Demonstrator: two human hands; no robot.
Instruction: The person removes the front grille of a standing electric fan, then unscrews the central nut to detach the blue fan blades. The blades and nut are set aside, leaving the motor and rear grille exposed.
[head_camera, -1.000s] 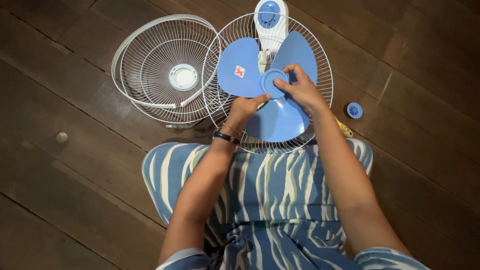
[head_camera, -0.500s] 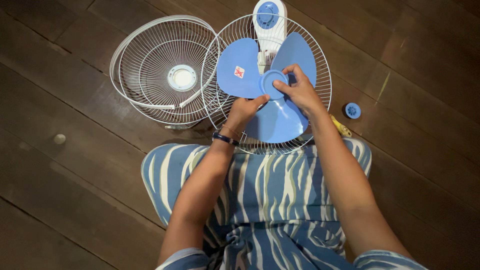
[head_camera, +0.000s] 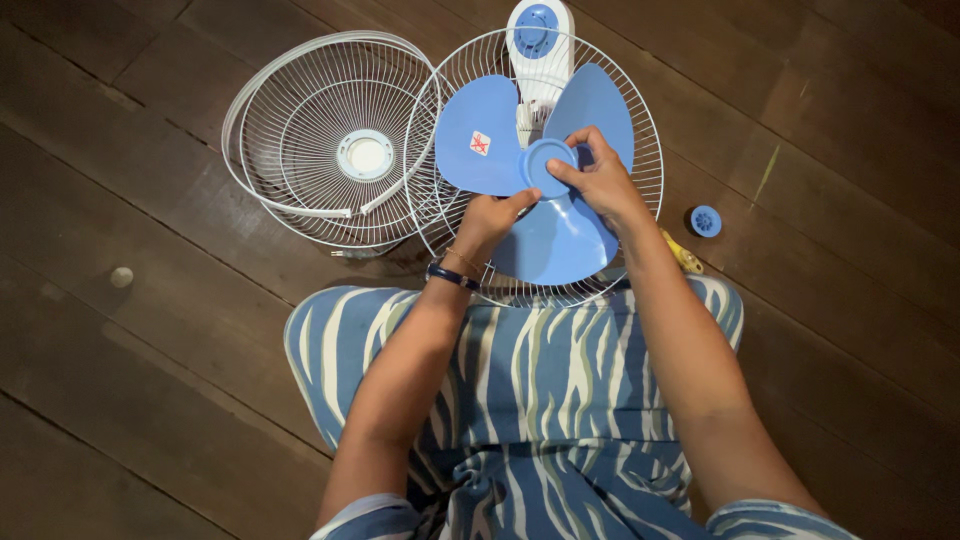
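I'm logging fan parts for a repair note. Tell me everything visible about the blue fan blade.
The blue fan blade is a three-lobed piece of smooth, matte plastic with a round raised hub at its centre. One lobe carries a small white sticker with a red mark. It lies face-up over the rear wire guard. The right hand pinches the hub; the left hand touches the blade's lower left edge by the hub. No cracks show.

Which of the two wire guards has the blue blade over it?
The right-hand wire guard, with the blue blade over it. The other guard, to its left on the floor, is bare with a white centre disc.
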